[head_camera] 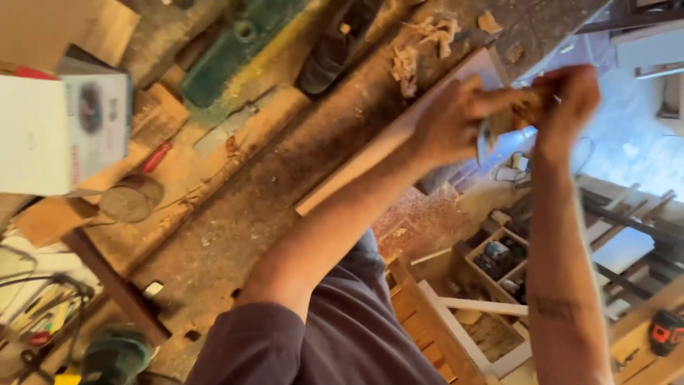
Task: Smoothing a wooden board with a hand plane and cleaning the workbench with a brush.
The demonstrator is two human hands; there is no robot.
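Purple-sleeved shoulder sat closest to the lens at six o'clock, and from it the left arm ran up toward one o'clock. Left hand [452, 121] was curled shut over the rear of a small wooden hand plane [514, 114], fingers wrapped tight, though motion blur hid the exact grip. Right hand [570, 100] closed over the plane's front end at two o'clock, knuckles bunched, fingers clamped on it too. Both hands were touching the tool, one just beside the other.

Under them lay a long pale wooden board [388, 139], flat on the worn, dusty wooden workbench [271, 192]. Its long axis ran from seven o'clock up to one o'clock, the far end pointing at the bench's edge, and the plane sat at that far end, lined up with it as far as the blur allowed.

Curled wood shavings [420, 46] were heaped near twelve o'clock. At nine o'clock stood a white cardboard box [64, 132].
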